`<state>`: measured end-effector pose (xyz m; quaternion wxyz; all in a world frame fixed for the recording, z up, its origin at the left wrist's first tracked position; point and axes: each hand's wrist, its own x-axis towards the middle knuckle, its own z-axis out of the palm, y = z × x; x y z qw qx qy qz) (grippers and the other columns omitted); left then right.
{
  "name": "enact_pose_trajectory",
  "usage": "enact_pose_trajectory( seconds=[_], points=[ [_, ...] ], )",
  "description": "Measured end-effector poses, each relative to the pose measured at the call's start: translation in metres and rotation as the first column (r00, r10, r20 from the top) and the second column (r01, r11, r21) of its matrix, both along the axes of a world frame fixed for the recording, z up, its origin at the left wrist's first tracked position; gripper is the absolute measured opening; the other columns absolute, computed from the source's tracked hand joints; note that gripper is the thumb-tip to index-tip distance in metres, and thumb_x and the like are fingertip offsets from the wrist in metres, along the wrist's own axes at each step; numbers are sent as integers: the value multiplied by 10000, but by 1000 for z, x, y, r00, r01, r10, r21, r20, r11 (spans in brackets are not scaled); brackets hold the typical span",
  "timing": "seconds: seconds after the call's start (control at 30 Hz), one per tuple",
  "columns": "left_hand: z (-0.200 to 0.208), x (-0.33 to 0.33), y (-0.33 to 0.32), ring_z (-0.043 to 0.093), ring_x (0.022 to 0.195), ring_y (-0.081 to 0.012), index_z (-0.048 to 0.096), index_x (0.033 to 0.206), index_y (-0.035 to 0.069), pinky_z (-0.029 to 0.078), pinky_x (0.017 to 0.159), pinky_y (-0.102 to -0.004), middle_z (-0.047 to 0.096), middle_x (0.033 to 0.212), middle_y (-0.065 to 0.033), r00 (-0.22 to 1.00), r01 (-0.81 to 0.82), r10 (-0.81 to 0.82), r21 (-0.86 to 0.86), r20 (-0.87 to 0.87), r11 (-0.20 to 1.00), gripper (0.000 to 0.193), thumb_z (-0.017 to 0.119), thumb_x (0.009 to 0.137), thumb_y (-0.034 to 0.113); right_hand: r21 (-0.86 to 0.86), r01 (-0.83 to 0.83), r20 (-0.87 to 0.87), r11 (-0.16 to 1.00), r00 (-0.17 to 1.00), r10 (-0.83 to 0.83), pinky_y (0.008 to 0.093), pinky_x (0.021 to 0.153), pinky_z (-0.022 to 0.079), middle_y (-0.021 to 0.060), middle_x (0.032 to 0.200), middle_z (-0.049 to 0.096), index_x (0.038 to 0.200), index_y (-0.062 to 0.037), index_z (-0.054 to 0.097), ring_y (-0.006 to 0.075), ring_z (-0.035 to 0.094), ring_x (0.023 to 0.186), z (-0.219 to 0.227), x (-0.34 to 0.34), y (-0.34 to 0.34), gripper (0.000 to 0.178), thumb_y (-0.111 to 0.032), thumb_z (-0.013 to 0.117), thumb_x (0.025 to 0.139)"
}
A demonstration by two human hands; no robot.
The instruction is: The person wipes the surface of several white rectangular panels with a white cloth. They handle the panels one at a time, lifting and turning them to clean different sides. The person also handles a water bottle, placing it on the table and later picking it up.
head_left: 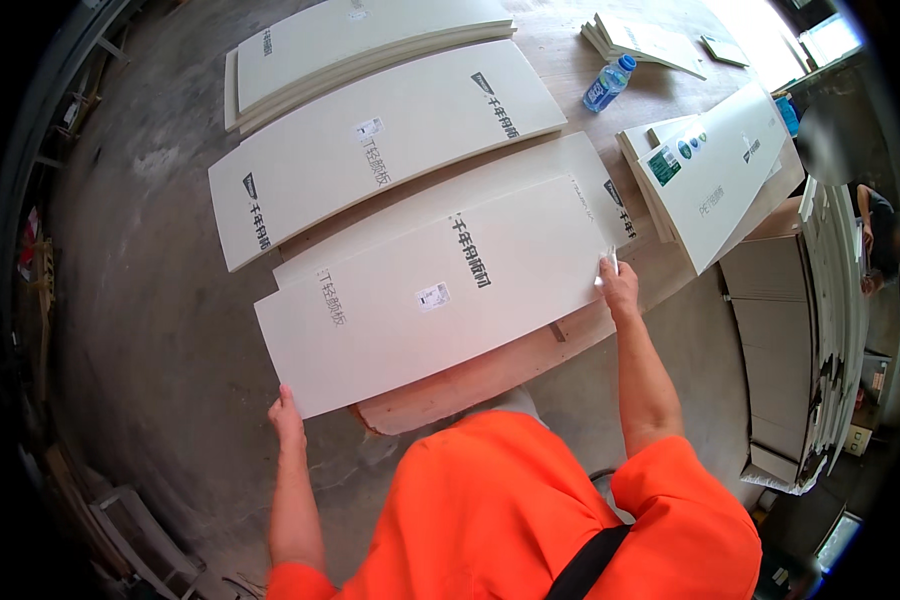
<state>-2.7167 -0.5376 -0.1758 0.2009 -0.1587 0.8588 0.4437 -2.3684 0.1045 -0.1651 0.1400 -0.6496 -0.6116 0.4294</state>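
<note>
A long white panel [390, 320] with printed marks and a small label lies before me, partly over another white panel [560, 160]. My left hand [288, 420] grips its near left corner, thumb on top and fingers underneath. At the panel's right end, my right hand [619, 286] is closed around the edge. Something small and whitish, perhaps a scrap of plastic or paper [606, 262], shows at the right fingertips; its kind is unclear. Both panels rest on a wooden table [450, 398], and the held one's left end reaches past the table's edge.
Beyond lie another white panel [370, 150] and a stack of panels [370, 50]. A blue-capped bottle [608, 84] stands near small boards [650, 45]. More panels [715, 180] lie at right, above upright sheets [820, 330]. Another person [873, 230] is at far right.
</note>
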Motion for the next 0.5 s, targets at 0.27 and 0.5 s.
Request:
enact_pose_trajectory(
  seconds=[0.27,0.5],
  points=[
    [200,6,19,581,723,-51,660,1312,58,429,574,-183,699,942,-5,999,-39,13,545,52,838,471,639,1023,430,206,-35,-81,978,995,53,272,483,373,1,618,560,766,-18,695,87,493,522,193,14,63,425,-395,661,962],
    [91,-85,47,398,680,-39,604,875,82,310,590,-254,464,739,64,966,209,-162,237,-203,949,395,562,1072,422,259,78,-590,963,802,94,278,487,391,-14,615,570,816,-60,705,98,496,515,139,-123,120,513,-488,561,1061]
  ],
)
